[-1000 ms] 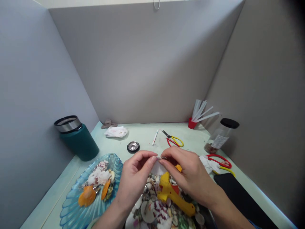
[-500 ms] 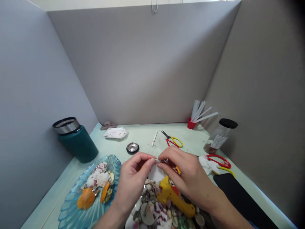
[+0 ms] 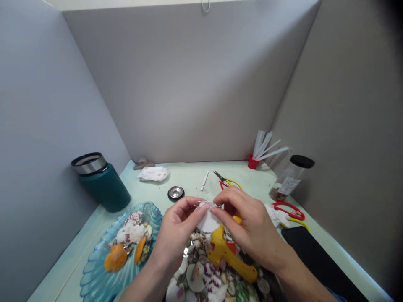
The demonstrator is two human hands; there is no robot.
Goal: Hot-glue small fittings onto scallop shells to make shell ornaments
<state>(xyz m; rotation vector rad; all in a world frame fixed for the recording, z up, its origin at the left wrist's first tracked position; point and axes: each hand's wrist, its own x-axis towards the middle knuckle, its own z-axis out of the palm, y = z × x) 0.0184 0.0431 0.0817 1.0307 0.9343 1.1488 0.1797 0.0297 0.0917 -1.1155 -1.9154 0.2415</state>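
Observation:
Between both hands is a white scallop-like shell point(image 3: 208, 223), its broad side hanging down. A silver safety pin point(image 3: 207, 203) lies across its narrow top, with a small pink spot below. The thumb and fingers of my left hand point(image 3: 181, 222) pinch the shell's top left. From the other side my right hand point(image 3: 247, 218) closes thumb and forefinger at the pin's right end. Just under the hands, a yellow glue gun point(image 3: 231, 260) rests on a heap of mixed shells point(image 3: 197, 277). Part of the pin is hidden by fingertips.
At left stand a blue shell-shaped dish point(image 3: 91, 268) with shells and a teal bottle point(image 3: 103, 188). Behind are a round lid point(image 3: 176, 193), a marker point(image 3: 205, 180) and scissors point(image 3: 220, 176). Right are glue sticks in a red cup point(image 3: 253, 162), a jar point(image 3: 288, 180), red-yellow scissors point(image 3: 291, 205) and a black phone-like slab point(image 3: 317, 251).
Both hands have risen slightly with the shell. The fingertips have moved a little apart, so the safety pin and more of the shell now show.

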